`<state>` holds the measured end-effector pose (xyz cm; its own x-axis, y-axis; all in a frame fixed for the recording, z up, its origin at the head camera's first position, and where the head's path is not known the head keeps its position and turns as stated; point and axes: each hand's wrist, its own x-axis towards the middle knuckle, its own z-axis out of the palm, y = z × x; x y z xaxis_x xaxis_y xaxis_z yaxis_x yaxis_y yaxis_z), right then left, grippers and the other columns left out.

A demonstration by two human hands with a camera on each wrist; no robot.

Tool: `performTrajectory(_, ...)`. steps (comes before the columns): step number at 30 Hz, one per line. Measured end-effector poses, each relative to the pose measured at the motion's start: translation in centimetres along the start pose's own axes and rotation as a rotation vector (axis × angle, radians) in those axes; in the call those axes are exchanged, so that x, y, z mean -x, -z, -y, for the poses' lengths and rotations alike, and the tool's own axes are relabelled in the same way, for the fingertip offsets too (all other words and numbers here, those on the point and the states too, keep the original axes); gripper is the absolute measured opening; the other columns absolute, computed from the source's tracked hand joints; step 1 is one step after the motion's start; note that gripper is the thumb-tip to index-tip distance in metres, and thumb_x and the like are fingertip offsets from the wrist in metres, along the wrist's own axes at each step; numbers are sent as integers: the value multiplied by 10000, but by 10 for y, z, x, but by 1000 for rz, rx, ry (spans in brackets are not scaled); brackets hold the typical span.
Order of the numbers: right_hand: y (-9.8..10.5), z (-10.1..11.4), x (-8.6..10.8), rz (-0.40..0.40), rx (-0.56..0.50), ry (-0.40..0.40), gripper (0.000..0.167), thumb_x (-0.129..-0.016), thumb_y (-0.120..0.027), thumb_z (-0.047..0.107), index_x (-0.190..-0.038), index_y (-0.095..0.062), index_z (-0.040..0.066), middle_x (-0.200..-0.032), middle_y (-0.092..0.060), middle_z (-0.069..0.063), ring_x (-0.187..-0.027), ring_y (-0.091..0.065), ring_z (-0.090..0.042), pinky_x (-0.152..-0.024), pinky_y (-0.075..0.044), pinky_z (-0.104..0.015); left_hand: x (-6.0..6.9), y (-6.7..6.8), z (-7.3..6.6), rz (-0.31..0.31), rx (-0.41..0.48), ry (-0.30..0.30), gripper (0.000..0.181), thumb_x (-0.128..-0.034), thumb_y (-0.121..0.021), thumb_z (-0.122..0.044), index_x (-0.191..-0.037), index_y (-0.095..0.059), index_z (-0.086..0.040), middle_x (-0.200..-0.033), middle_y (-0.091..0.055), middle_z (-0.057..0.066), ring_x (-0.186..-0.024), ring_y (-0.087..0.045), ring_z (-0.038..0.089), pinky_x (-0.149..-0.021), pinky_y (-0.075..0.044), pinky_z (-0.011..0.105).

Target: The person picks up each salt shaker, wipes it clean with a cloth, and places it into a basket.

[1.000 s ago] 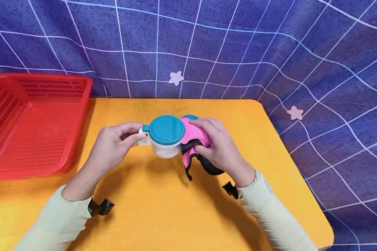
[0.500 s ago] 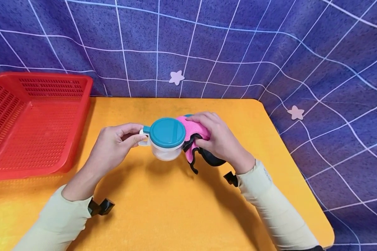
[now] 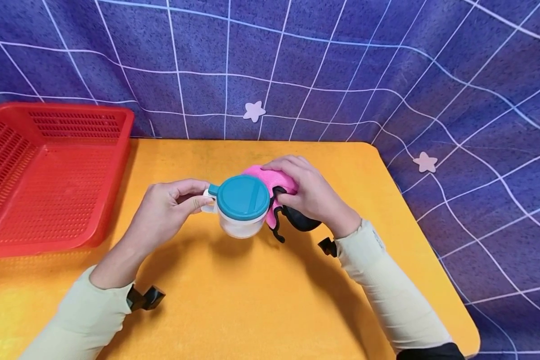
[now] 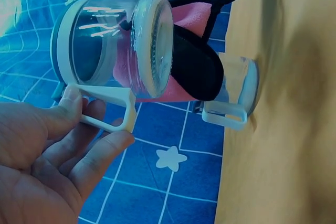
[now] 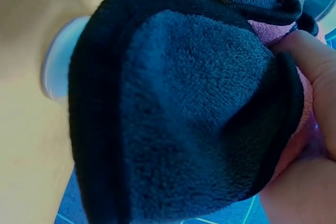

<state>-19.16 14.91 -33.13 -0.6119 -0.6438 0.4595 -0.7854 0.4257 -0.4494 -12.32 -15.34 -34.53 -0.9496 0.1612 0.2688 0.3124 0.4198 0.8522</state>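
Note:
A clear jar with a teal lid (image 3: 244,198) and white handle hangs above the table, tilted; my left hand (image 3: 164,215) pinches its handle (image 4: 128,109). My right hand (image 3: 312,192) grips a pink and black cloth (image 3: 274,179) at the jar's far right side. In the left wrist view the cloth (image 4: 197,64) lies behind the jar. A second clear container (image 4: 247,85) with a handle stands on the table beyond it, mostly hidden in the head view. The cloth's dark fuzzy side (image 5: 194,72) fills much of the right wrist view.
A red basket (image 3: 67,195) stands at the left on the orange table (image 3: 252,300). A blue curtain (image 3: 207,65) with white lines and star shapes hangs along the back and right of the table.
The jar has come slightly nearer and to the right, its lid tilting more. My right hand and the cloth have moved up and left around its far side, covering the second container's lid.

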Motion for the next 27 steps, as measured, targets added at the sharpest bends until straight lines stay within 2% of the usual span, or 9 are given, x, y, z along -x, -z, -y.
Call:
performTrajectory(10, -1, -2, -3, 25, -29, 2, 521, -811, -752, -17, -1307, -668, 118, -1283, -643, -35, -1178, -528, -217, -936, -458, -397, 0, -1, 1, 25, 32, 8, 211, -904, -803, -109, -1100, -783, -33, -958, -769, 83, -810, -718, 117, -739, -602, 190)
performTrajectory(18, 1, 0, 2, 10, -48, 17, 522, -807, -813, 2, -1299, -669, 100, -1306, -639, -48, -1222, -535, -222, -996, -457, -410, 0, 0, -1, 23, 36, 46, 240, -913, -799, -131, -1126, -775, -24, -976, -766, 105, -817, -718, 120, -738, -605, 199)
performTrajectory(27, 3, 0, 9, -11, -55, 14, 515, -797, -833, 12, -1278, -677, 110, -1292, -649, -35, -1209, -529, -226, -978, -458, -412, -1, 0, -1, 5, 42, 55, 235, -923, -796, -166, -1123, -781, -45, -976, -767, 93, -809, -716, 113, -734, -606, 202)
